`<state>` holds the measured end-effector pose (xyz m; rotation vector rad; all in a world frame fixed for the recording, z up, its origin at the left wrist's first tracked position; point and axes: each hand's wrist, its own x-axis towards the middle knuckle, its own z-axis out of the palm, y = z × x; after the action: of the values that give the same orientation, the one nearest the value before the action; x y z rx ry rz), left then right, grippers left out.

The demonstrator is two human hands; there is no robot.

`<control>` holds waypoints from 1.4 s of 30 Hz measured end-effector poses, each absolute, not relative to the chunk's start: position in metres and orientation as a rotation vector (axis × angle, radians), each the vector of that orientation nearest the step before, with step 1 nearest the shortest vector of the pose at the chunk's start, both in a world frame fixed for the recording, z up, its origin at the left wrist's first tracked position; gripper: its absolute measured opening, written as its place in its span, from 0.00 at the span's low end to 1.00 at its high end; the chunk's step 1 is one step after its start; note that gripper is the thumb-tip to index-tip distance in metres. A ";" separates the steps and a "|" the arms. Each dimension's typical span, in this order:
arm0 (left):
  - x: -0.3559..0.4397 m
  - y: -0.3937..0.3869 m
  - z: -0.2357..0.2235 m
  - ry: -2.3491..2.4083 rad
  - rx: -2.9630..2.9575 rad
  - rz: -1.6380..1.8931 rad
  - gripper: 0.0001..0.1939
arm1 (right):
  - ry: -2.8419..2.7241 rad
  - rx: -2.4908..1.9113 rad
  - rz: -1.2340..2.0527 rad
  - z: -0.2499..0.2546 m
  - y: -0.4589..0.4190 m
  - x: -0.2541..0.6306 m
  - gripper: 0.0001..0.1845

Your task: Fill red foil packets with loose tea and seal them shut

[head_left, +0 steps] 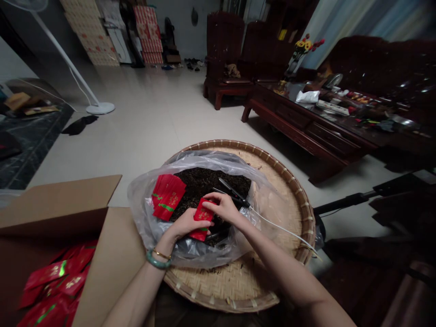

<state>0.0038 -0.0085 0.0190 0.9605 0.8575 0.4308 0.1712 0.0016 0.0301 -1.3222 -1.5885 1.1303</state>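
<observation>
Both hands meet over a clear plastic bag (143,190) of dark dried tea leaves (200,179). My left hand (189,222), with a green bangle at the wrist, grips a small red packet (200,232) from its left side. My right hand (223,208) pinches the same packet near its top edge. A fanned stack of red packets (168,195) lies on the tea to the left. Behind my right hand rests a black heat sealer (235,193) like a pair of tongs, with a white cord. Whether the packet is filled, I cannot tell.
The bag sits on a round woven bamboo tray (235,286). At the left stands an open cardboard box (116,263) holding several red packets (51,277). A wooden coffee table (303,118) with clutter stands to the right. Further off is a white fan stand (100,108).
</observation>
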 end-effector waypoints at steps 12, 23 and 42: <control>0.006 -0.010 0.024 0.892 0.967 0.401 0.21 | -1.954 -1.358 0.774 0.031 0.004 0.173 0.19; 0.007 -0.006 0.016 0.956 0.887 0.640 0.22 | -2.190 -2.121 0.066 0.025 0.016 0.218 0.37; 0.008 -0.007 0.021 0.962 0.980 0.605 0.24 | -1.827 -1.396 1.412 0.063 0.004 0.209 0.23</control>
<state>0.0083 -0.0074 0.0214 0.9801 0.9616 0.6049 0.2087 0.0045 0.0630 -1.3964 -1.8269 1.4122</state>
